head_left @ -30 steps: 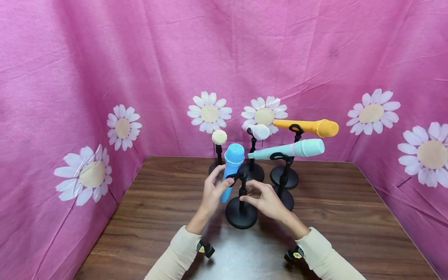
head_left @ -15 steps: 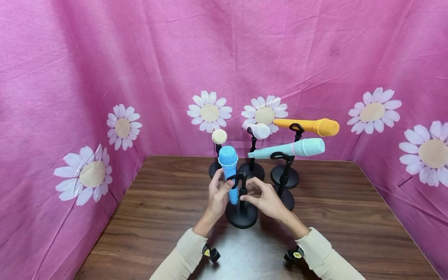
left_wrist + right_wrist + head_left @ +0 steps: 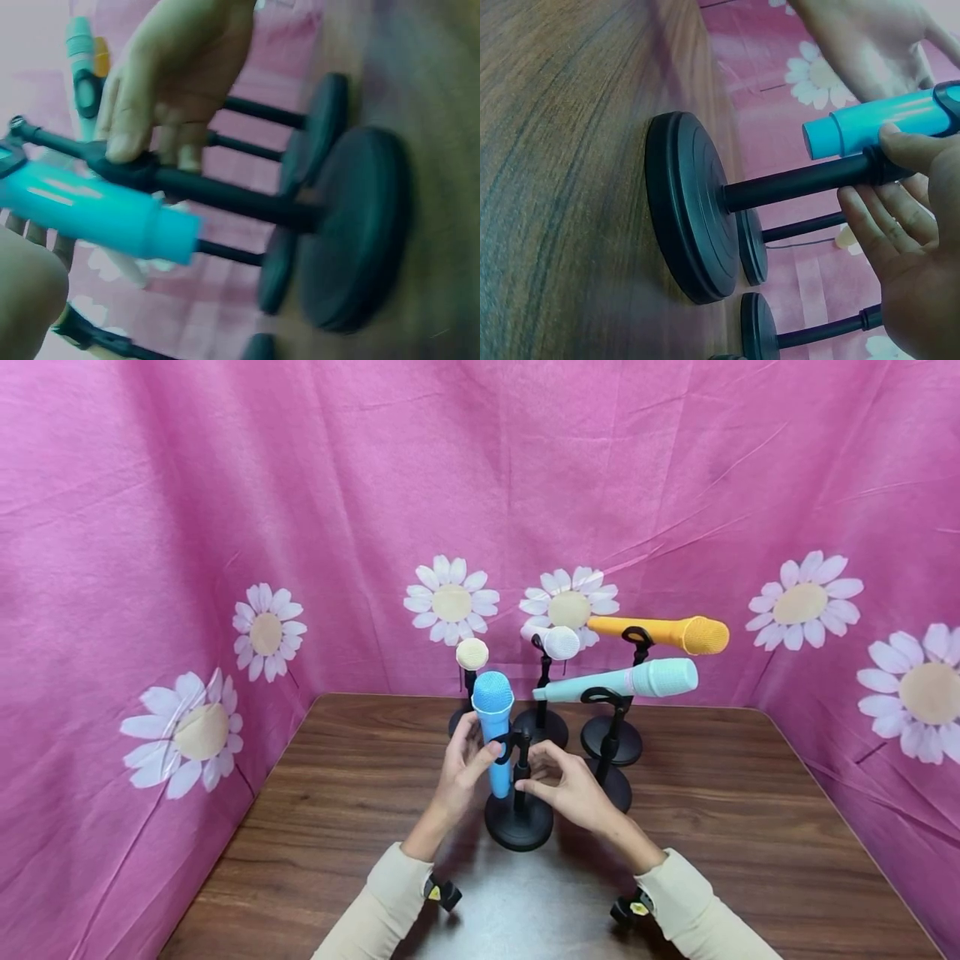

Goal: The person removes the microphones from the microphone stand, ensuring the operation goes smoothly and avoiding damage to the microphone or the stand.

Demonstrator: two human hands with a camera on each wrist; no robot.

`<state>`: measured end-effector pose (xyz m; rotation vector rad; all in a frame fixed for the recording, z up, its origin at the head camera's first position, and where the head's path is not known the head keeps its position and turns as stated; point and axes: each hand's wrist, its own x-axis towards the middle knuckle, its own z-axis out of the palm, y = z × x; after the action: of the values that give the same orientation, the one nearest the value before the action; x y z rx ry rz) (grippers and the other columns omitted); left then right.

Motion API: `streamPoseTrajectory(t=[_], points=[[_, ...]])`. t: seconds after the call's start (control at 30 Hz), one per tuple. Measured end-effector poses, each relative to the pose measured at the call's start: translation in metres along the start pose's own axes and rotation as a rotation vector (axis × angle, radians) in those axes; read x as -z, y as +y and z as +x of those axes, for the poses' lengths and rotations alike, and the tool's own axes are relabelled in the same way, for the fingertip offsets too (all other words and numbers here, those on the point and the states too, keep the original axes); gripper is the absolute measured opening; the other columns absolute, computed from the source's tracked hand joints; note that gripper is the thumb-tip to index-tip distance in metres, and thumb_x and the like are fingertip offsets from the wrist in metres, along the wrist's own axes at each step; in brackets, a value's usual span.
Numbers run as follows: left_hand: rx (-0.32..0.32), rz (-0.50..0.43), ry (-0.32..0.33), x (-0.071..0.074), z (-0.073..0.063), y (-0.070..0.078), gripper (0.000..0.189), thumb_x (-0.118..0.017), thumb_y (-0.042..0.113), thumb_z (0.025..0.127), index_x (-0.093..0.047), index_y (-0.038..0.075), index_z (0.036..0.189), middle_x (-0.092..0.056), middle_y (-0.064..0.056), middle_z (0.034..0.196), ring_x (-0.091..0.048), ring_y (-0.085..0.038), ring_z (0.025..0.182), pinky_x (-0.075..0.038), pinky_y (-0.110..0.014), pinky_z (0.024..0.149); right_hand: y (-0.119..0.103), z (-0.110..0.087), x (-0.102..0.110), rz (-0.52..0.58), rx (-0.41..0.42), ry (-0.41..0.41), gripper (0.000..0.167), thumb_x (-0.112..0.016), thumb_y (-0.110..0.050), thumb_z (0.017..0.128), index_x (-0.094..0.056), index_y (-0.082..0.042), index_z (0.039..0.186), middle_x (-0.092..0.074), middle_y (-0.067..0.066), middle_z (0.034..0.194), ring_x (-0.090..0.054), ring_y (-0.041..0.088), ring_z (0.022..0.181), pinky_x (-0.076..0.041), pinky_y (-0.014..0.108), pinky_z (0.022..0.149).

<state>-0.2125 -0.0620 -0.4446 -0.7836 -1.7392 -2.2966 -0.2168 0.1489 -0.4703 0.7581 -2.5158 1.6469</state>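
Fingers of the left hand [image 3: 455, 774]: bent round the blue microphone [image 3: 492, 717], with the thumb at the clip [image 3: 513, 741] and the fingertips partly hidden behind.
Fingers of the right hand [image 3: 567, 789]: curled in a pinch on the pole of the near stand [image 3: 519, 832], thumb on one side.
Blue microphone: through the ring of the clip, grille up, slightly tilted, its tail hanging beside the pole above the round base.
Near stand: upright, base flat on the wooden table [image 3: 322, 810].
Right of it: a mint microphone [image 3: 622, 681] and, farther back, an orange microphone [image 3: 663, 632], both lying nearly level in black stands.
Behind: a white microphone [image 3: 559, 642] and a cream microphone [image 3: 472, 654], each on a stand.
Backdrop: pink cloth [image 3: 337, 485] with white daisies [image 3: 452, 603].
Sleeves [image 3: 401, 885]: pale beige.
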Motion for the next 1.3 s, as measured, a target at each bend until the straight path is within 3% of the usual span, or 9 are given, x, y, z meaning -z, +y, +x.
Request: streamPoseTrajectory(t=[0.17, 0.27, 0.4, 0.6, 0.77, 1.03, 1.13, 1.3], points=[[-0.043, 0.094, -0.042, 0.007, 0.016, 0.021, 0.068, -0.073, 0.032, 0.103, -0.042, -0.006, 0.150, -0.059, -0.017, 0.140, -0.061, -0.011, 0.129, -0.047, -0.025, 0.115, 0.000, 0.000, 0.000, 0.056, 0.063, -0.026, 0.036, -0.078, -0.021, 0.100, -0.069, -0.016, 0.134, -0.077, 0.008, 0.123, -0.076, 0.013, 0.108, -0.062, 0.027, 0.094], [-0.061, 0.140, -0.056, 0.009, 0.025, 0.033, 0.074, -0.078, 0.036, 0.099, -0.044, -0.005, 0.150, -0.059, -0.025, 0.140, -0.062, -0.009, 0.127, -0.047, -0.025, 0.115, -0.002, 0.001, 0.000, 0.090, 0.101, -0.016, 0.029, -0.075, -0.019, 0.101, -0.072, -0.018, 0.130, -0.078, 0.004, 0.119, -0.076, 0.013, 0.108, -0.062, 0.027, 0.095], [-0.051, 0.170, -0.080, 0.012, 0.033, 0.041, 0.069, -0.083, 0.027, 0.096, -0.049, -0.006, 0.147, -0.062, -0.033, 0.136, -0.066, -0.008, 0.122, -0.050, -0.026, 0.113, -0.005, 0.000, -0.001, 0.085, 0.124, 0.011, 0.022, -0.075, -0.016, 0.101, -0.076, -0.016, 0.122, -0.078, 0.003, 0.116, -0.074, 0.009, 0.108, -0.062, 0.026, 0.094], [-0.001, 0.253, -0.105, 0.013, 0.035, 0.044, 0.060, -0.086, 0.011, 0.091, -0.057, 0.001, 0.143, -0.070, -0.028, 0.129, -0.069, -0.010, 0.118, -0.052, -0.039, 0.115, -0.005, -0.004, -0.002, 0.016, 0.139, 0.062, 0.020, -0.078, -0.013, 0.098, -0.078, -0.012, 0.118, -0.079, 0.004, 0.114, -0.071, 0.007, 0.107, -0.061, 0.021, 0.088], [0.002, 0.271, -0.092, 0.009, 0.035, 0.045, 0.052, -0.085, 0.008, 0.091, -0.064, 0.005, 0.138, -0.074, -0.027, 0.124, -0.073, -0.013, 0.115, -0.050, -0.055, 0.115, -0.004, -0.005, -0.002, 0.056, 0.153, 0.040, 0.025, -0.080, -0.010, 0.095, -0.078, -0.008, 0.120, -0.079, 0.010, 0.119, -0.072, 0.007, 0.110, -0.063, 0.023, 0.088], [-0.006, 0.266, -0.085, 0.005, 0.035, 0.048, 0.052, -0.085, 0.005, 0.090, -0.066, 0.004, 0.138, -0.076, -0.024, 0.121, -0.074, -0.013, 0.113, -0.057, -0.038, 0.108, -0.002, -0.002, -0.001, 0.019, 0.276, 0.053, 0.019, -0.084, -0.004, 0.091, -0.080, -0.009, 0.109, -0.080, 0.007, 0.111, -0.074, 0.009, 0.106, -0.065, 0.025, 0.082], [0.002, 0.266, -0.089, 0.005, 0.036, 0.049, 0.053, -0.085, 0.003, 0.089, -0.067, 0.004, 0.138, -0.077, -0.023, 0.121, -0.074, -0.013, 0.112, -0.058, -0.036, 0.106, -0.003, -0.002, 0.000, 0.006, 0.316, 0.056, 0.017, -0.084, -0.001, 0.089, -0.080, -0.009, 0.104, -0.079, 0.007, 0.107, -0.074, 0.009, 0.102, -0.065, 0.025, 0.080], [-0.001, 0.275, -0.089, 0.004, 0.037, 0.050, 0.053, -0.084, 0.000, 0.088, -0.067, 0.001, 0.138, -0.076, -0.024, 0.121, -0.074, -0.011, 0.111, -0.057, -0.043, 0.107, -0.002, -0.002, -0.001, 0.026, 0.310, 0.046, 0.017, -0.084, -0.001, 0.089, -0.080, -0.009, 0.103, -0.079, 0.006, 0.107, -0.075, 0.011, 0.099, -0.065, 0.026, 0.080]])
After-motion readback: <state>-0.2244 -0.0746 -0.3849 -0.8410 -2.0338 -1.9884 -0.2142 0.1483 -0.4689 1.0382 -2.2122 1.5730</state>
